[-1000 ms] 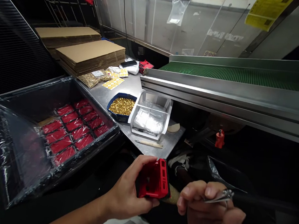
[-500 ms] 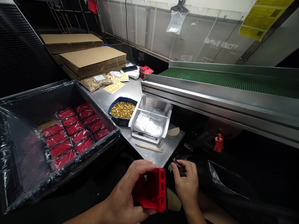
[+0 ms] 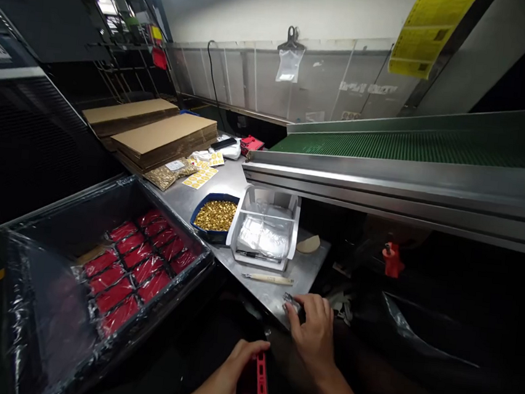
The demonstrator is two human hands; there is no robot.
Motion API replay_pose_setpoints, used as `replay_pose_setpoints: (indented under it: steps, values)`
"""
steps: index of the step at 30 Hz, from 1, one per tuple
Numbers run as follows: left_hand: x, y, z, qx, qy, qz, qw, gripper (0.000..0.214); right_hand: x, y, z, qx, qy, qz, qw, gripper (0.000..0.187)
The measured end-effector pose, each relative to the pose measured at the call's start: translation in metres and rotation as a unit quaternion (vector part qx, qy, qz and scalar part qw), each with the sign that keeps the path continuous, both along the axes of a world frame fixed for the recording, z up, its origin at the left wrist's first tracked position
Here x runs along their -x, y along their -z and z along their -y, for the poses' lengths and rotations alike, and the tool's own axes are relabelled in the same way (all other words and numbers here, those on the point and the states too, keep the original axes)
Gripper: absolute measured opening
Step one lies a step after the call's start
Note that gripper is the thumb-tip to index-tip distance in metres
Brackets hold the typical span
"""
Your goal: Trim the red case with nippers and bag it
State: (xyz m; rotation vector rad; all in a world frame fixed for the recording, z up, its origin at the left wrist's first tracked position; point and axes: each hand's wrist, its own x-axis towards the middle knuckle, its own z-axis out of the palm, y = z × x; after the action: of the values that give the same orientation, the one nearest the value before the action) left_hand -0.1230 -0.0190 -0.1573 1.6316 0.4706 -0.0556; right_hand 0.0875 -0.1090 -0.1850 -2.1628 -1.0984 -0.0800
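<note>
Steel table [image 3: 240, 179]: left hand [image 3: 223, 382] grips red case [image 3: 253, 385]; right hand [image 3: 313, 333] pinches probable clipper [image 3: 293, 303].

Small metal piece [image 3: 292, 303] under the right fingers [image 3: 309, 316], barely showing.

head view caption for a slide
Left hand holds red plastic case, right hand small metal tool at steel table edge
</note>
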Motion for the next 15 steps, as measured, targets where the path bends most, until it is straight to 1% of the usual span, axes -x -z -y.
replay_pose_setpoints:
  steps: [2,5,8,9,10,12,14,15]
  values:
    - [-0.003,-0.003,0.003,0.012,-0.033,-0.002,0.999,0.081,0.003,-0.005,-0.004,-0.018,-0.014,0.008,1.000,0.018]
    - [-0.013,-0.012,0.008,0.003,-0.070,-0.041,0.997,0.062,0.004,-0.008,-0.013,0.022,-0.047,0.011,0.999,0.012]
    - [-0.021,-0.018,0.015,-0.001,-0.081,-0.099,0.992,0.063,0.003,-0.003,-0.021,0.040,-0.035,0.015,0.998,0.014]
    - [-0.023,-0.018,0.017,0.010,-0.098,-0.110,0.989,0.063,0.003,-0.001,-0.023,0.041,-0.028,0.021,0.999,0.016]
    - [-0.024,-0.018,0.019,0.034,-0.122,-0.114,0.985,0.063,0.003,0.001,-0.024,0.046,-0.020,0.029,0.998,0.017]
    - [-0.026,-0.016,0.022,0.117,-0.175,-0.110,0.971,0.064,0.001,0.007,-0.026,0.067,-0.011,0.047,0.997,0.019]
    - [-0.027,-0.013,0.023,0.210,-0.215,-0.108,0.948,0.062,0.000,0.013,-0.027,0.086,-0.008,0.061,0.994,0.022]
    - [-0.028,-0.011,0.022,0.241,-0.226,-0.108,0.938,0.059,0.000,0.016,-0.027,0.090,-0.007,0.066,0.994,0.023]
